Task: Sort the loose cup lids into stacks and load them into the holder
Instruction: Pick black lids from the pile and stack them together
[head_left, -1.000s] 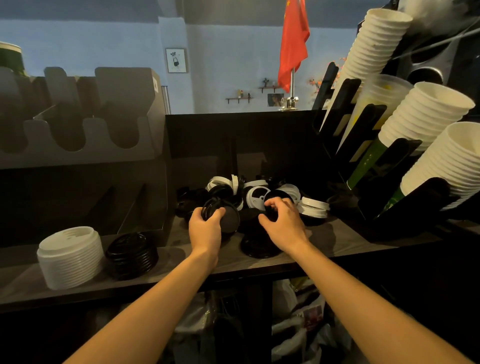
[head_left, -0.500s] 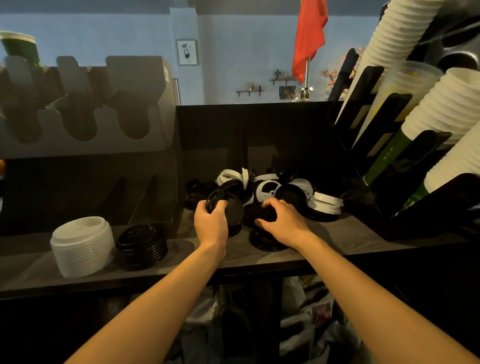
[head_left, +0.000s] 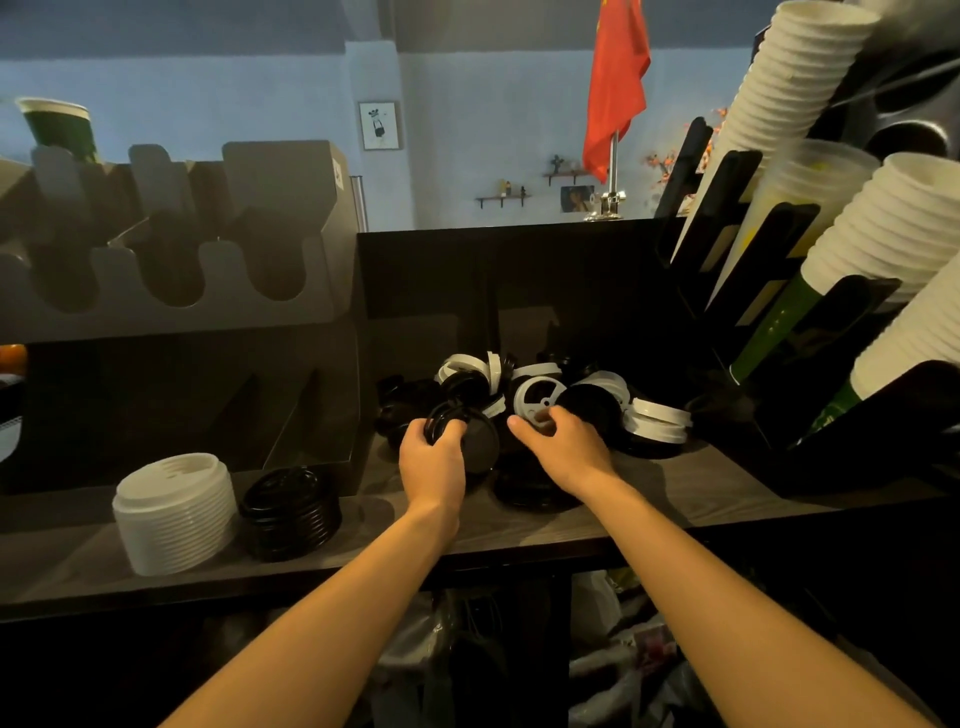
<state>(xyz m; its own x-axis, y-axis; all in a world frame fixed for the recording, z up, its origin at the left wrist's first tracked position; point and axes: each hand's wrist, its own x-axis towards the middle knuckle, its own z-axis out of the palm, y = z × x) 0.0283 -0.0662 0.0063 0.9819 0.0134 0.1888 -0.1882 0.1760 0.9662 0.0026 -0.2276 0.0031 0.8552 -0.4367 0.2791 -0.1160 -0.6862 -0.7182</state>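
Observation:
A pile of loose black and white cup lids (head_left: 540, 395) lies on the dark wooden counter (head_left: 701, 493). My left hand (head_left: 432, 462) grips a small stack of black lids (head_left: 470, 434) held on edge. My right hand (head_left: 563, 447) reaches into the pile with curled fingers at a white lid (head_left: 537, 397); whether it grips that lid is unclear. A sorted white lid stack (head_left: 175, 512) and a sorted black lid stack (head_left: 291, 512) stand at the left. The grey slotted holder (head_left: 171, 291) rises behind them.
Tilted stacks of white paper cups (head_left: 883, 234) in black racks fill the right side. A dark back panel (head_left: 509, 291) walls the counter behind the pile. Bags sit under the counter. A red flag (head_left: 615, 78) stands beyond.
My right hand has shifted forward from the black lids to the white lid in the pile. My left hand keeps its hold on the black lids. The camera view moved slightly.

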